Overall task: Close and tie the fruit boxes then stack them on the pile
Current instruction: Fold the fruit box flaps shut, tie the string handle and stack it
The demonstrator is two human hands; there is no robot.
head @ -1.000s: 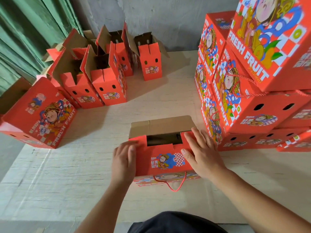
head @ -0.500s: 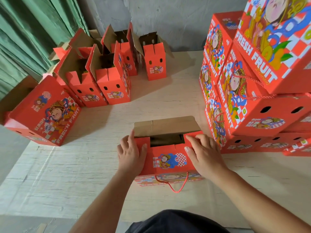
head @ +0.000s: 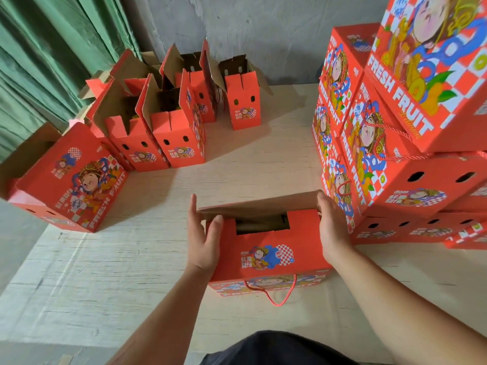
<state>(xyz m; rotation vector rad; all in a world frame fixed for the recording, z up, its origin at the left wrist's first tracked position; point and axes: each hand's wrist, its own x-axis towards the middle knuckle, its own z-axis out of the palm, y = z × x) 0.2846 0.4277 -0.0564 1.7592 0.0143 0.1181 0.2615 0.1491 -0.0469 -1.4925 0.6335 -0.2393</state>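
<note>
A red fruit box (head: 266,254) stands on the table in front of me, its top partly open with a dark gap showing. Its brown cardboard far flap (head: 259,202) leans over the opening. My left hand (head: 201,235) lies against the box's left end, fingers straight and pointing away from me. My right hand (head: 332,227) is at the right end, its fingers curled over the far flap's corner. A red cord handle (head: 274,296) hangs from the near side. The pile of closed boxes (head: 395,164) rises at the right.
Several open red boxes (head: 168,127) stand at the back left, flaps up. One closed box (head: 71,180) lies on its side at the left table edge. A green curtain (head: 39,61) hangs at the left and a grey wall is behind. Bare tabletop (head: 250,154) lies between the groups.
Both hands slid from the box's near top face out to its two ends. The far cardboard flap has tipped further over the opening.
</note>
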